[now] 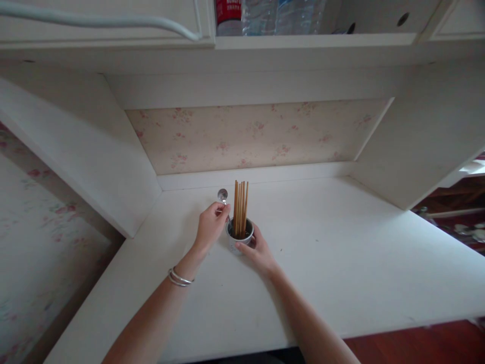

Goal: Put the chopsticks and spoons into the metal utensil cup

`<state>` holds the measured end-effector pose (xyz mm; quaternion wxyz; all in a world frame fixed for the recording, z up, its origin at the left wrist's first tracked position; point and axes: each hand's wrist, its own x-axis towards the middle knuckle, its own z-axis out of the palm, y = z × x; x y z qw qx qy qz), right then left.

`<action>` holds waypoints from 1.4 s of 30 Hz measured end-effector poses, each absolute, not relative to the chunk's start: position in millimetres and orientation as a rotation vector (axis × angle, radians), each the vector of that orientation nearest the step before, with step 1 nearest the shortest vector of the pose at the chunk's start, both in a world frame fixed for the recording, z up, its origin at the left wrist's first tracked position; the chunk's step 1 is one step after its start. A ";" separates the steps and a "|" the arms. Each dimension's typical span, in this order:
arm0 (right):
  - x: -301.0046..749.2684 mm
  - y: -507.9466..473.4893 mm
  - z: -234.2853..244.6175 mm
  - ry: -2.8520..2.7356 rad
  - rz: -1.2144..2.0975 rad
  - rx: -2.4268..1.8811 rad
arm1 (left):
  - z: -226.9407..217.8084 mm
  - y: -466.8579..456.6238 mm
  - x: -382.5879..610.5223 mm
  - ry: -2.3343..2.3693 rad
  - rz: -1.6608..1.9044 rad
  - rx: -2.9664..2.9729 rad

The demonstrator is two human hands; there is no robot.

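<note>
My left hand (212, 223) pinches a metal spoon (223, 194) by its handle, bowl upward. The spoon's lower end reaches inside the rim of a small light-coloured cup (235, 246). Several wooden chopsticks (240, 210) stand upright in that cup. Around the cup's right side and front curls my right hand (259, 251), its thumb on the outer wall just under the rim. The tip of the spoon handle is hidden inside the cup.
The cup stands on a white tabletop (341, 263) between white side panels (424, 126). Behind is floral wallpaper (242, 134). Overhead, a shelf (314, 41) holds plastic bottles (259, 17), and a pale cable (98, 20) hangs at upper left.
</note>
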<state>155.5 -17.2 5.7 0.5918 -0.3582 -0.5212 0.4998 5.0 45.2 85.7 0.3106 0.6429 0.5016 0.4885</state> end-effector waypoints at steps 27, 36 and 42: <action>155.3 -17.2 5.5 -1.204 1.160 -0.821 | 60.8 38.6 4.6 1.413 1.202 1.883; 155.8 -15.7 2.6 -1.211 1.150 -0.823 | 57.6 40.6 2.3 1.405 1.184 1.889; 155.8 -16.2 2.4 -1.222 1.159 -0.830 | 53.2 43.0 2.6 1.384 1.197 1.871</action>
